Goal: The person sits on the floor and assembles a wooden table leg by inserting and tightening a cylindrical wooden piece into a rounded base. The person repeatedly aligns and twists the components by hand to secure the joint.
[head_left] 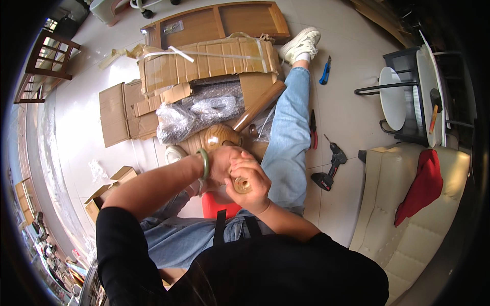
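A turned wooden post [222, 136] with a glossy, bulging far end points away from me between my legs. My right hand [251, 181] is wrapped round its near end, where a pale round tip with a hole in the middle shows through the curled fingers. My left hand [223, 162], with a green bangle at the wrist, closes on the same post just left of and beyond the right hand. Most of the post's middle is hidden by both hands. Beyond it, a flat brown wooden piece [260, 105] leans slantwise against a carton.
An opened cardboard carton [204, 64] with bubble wrap [199, 109] lies ahead, before a wooden frame panel [245, 20]. Right of my leg are a cordless drill [332, 166], red-handled pliers [313, 135] and a blue utility knife [325, 71]. A cream sofa [390, 204] stands at right.
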